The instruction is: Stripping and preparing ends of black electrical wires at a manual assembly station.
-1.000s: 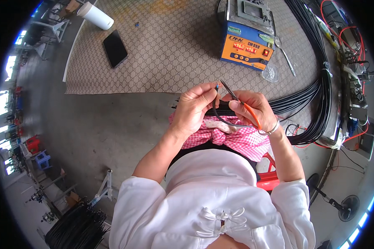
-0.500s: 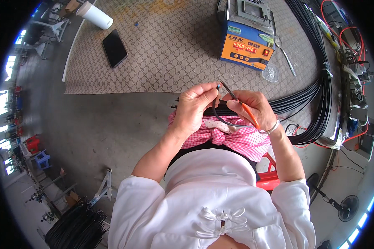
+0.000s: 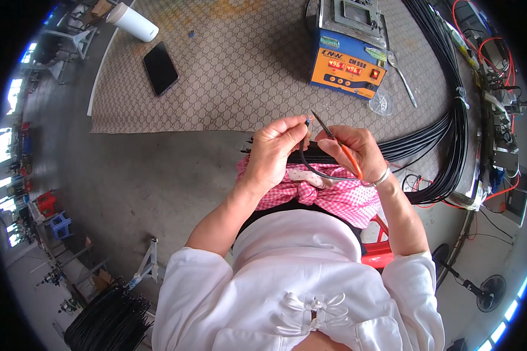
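My left hand (image 3: 277, 146) pinches the end of a black cable (image 3: 304, 153) between thumb and forefinger. Short coloured wires, blue and reddish, stick out of its tip. From there the cable bends down in a loop toward my right wrist. My right hand (image 3: 357, 151) is closed round a slim tool with an orange handle (image 3: 351, 161) and a dark, pointed metal end. Whether it is scissors or tweezers I cannot tell. Its point is up beside the stripped wires, a little right of them. Both hands are above my lap, near the table's front edge.
On the patterned table (image 3: 234, 76) are a white cup (image 3: 132, 22), a black phone (image 3: 161, 68), an orange-and-blue solder pot (image 3: 346, 67) with a lit display, a metal spoon (image 3: 402, 79) and a small clear dish (image 3: 381, 103). A thick black cable bundle (image 3: 451, 134) curves along the right.
The tool's point has shifted slightly right, away from the wires, and my right hand has moved a little with it. My left hand keeps its place on the cable.
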`<state>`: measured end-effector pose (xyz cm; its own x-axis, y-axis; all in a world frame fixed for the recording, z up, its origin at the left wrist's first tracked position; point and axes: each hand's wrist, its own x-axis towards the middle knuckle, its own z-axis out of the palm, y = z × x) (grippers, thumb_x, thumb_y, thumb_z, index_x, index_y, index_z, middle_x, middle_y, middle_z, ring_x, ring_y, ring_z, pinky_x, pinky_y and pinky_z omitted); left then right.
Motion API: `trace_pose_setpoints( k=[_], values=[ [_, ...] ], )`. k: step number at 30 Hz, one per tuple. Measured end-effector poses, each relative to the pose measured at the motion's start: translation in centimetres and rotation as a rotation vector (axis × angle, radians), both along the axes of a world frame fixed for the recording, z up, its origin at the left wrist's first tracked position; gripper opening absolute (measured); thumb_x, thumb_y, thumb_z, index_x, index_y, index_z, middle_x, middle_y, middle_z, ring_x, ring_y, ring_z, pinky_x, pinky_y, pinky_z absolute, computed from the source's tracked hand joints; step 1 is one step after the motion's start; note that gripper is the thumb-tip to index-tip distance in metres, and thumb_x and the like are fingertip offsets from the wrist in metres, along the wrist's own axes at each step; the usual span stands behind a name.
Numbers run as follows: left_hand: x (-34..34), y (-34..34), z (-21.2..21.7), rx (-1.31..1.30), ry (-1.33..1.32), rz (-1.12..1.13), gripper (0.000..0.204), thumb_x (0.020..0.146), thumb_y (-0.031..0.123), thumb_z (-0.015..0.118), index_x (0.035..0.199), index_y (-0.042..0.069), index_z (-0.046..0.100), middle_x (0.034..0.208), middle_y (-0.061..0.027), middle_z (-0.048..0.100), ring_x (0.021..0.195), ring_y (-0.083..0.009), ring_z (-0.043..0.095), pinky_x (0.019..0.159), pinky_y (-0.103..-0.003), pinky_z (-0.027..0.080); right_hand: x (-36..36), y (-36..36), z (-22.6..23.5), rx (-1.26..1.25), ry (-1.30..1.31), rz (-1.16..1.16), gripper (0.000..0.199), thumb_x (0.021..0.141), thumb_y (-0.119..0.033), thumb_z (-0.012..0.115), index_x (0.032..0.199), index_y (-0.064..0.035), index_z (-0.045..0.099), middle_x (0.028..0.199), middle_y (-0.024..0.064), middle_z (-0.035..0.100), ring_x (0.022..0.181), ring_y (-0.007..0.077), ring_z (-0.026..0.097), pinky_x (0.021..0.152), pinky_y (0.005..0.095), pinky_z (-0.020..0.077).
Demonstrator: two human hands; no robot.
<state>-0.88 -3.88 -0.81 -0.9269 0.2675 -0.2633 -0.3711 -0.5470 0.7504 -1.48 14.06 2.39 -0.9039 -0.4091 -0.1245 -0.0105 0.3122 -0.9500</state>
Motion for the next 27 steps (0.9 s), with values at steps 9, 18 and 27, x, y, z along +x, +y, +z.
trace_pose_setpoints(
  k=[9, 18, 27],
  values=[
    [0.0, 0.0, 0.5, 0.061, 0.007, -0.024, 0.019, 0.086, 0.011, 0.053, 0.101, 0.0, 0.056, 0.079, -0.0054, 0.057, 0.071, -0.0125, 0.053, 0.068, -0.024, 0.044, -3.3, 0.9, -4.1, 0.785, 0.437, 0.021, 0.044, 0.068, -0.01, 0.061, 0.11, -0.0033, 0.049, 0.09, 0.017, 0.058, 0.079, 0.0332, 0.056, 0.068, 0.0408, 0.0452],
    [0.2, 2.1, 0.8, 0.106, -0.022, -0.077, 0.016, 0.085, 0.01, 0.053, 0.099, 0.002, 0.056, 0.081, -0.0067, 0.058, 0.075, -0.0143, 0.056, 0.072, -0.028, 0.047, 2.4, 2.2, 0.3, -0.02, -0.041, 0.14, 0.013, 0.079, -0.013, 0.057, 0.08, -0.0002, 0.053, 0.062, 0.0147, 0.052, 0.055, 0.0311, 0.051, 0.053, 0.0361, 0.0429],
    [3.1, 4.7, -1.7, -0.068, -0.076, -0.419, 0.022, 0.082, 0.008, 0.057, 0.103, 0.002, 0.052, 0.089, -0.0044, 0.058, 0.078, -0.009, 0.055, 0.067, -0.02, 0.045, 14.6, 20.6, -7.5, 1.029, -0.408, 0.351, 0.03, 0.071, -0.035, 0.06, 0.071, -0.0053, 0.062, 0.069, 0.0176, 0.058, 0.07, 0.0315, 0.057, 0.062, 0.0408, 0.0442]
  ],
)
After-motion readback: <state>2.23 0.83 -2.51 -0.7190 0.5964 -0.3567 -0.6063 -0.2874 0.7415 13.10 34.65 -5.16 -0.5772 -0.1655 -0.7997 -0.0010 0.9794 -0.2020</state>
